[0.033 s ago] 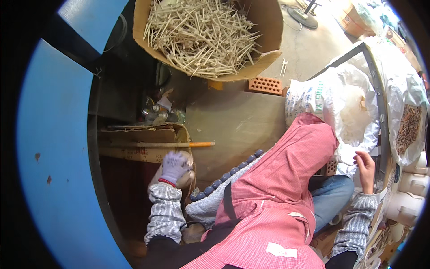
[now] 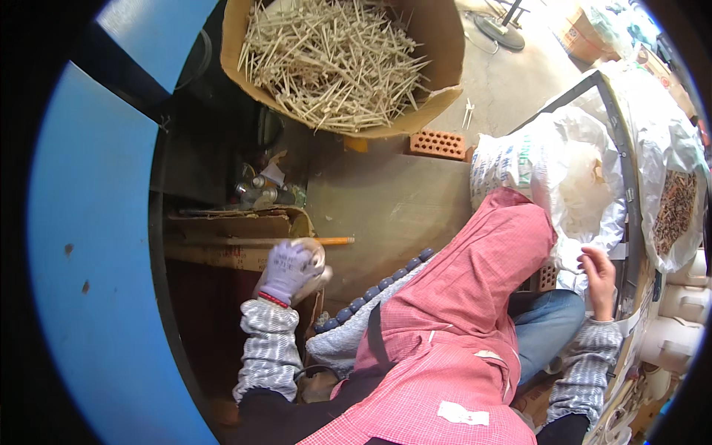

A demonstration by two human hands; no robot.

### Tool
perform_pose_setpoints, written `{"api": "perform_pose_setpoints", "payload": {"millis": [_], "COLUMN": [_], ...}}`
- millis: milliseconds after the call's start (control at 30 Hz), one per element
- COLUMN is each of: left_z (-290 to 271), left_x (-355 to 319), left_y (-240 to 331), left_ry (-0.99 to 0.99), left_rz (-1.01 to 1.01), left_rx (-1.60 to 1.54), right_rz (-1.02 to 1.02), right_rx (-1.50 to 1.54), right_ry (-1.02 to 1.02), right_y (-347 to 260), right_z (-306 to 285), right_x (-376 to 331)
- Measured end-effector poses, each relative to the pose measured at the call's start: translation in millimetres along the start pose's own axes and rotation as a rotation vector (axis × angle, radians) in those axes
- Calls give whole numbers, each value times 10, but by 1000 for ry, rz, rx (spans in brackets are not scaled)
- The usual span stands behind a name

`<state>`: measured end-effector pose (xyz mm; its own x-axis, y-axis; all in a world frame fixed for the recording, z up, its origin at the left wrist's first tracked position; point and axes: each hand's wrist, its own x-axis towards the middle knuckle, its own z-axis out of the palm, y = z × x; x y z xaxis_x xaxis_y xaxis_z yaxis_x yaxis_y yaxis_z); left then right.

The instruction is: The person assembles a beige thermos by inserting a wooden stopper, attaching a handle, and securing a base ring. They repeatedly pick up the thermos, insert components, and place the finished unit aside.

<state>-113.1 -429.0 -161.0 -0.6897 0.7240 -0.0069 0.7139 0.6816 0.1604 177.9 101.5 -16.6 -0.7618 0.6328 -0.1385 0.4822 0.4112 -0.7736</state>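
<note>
Above the edge of a printed carton: left hand, gloved, fingers around a pale round piece. Near a white lettered sack: right hand, bare, fingers half-curled, hold unclear. Floor between.

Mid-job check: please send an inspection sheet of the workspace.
Surface: brown flat surface, pale scuffs.
Job's things: pale round piece in the left hand, near the open carton.
Clutter: box of pale spiky pieces; perforated brick.
Hands: left gloved, gripping the piece; right hand bare, beside the white sack, contact unclear.
Cables: dark loop at upper left, possibly a cable.
Surroundings: blue panel at left; stand base at upper right.
</note>
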Motion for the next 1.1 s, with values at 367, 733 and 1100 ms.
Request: {"api": "perform_pose_setpoints", "payload": {"millis": [367,733,1100], "left_z": [-2758,-2916,-2722], "left_x": [1198,1795,2229], "left_y": [1810,2616,2316], "left_ry": [684,695,331], "left_rz": [724,669,421], "left_rx": [-1103,-231,-677], "right_rz": [-895,-285,-124], "right_rx": [189,452,4], "right_ry": [247,309,574], "right_y": [-1360,-167,1590], "right_z": [949,374,727], "right_x": [-428,576,1627]}}
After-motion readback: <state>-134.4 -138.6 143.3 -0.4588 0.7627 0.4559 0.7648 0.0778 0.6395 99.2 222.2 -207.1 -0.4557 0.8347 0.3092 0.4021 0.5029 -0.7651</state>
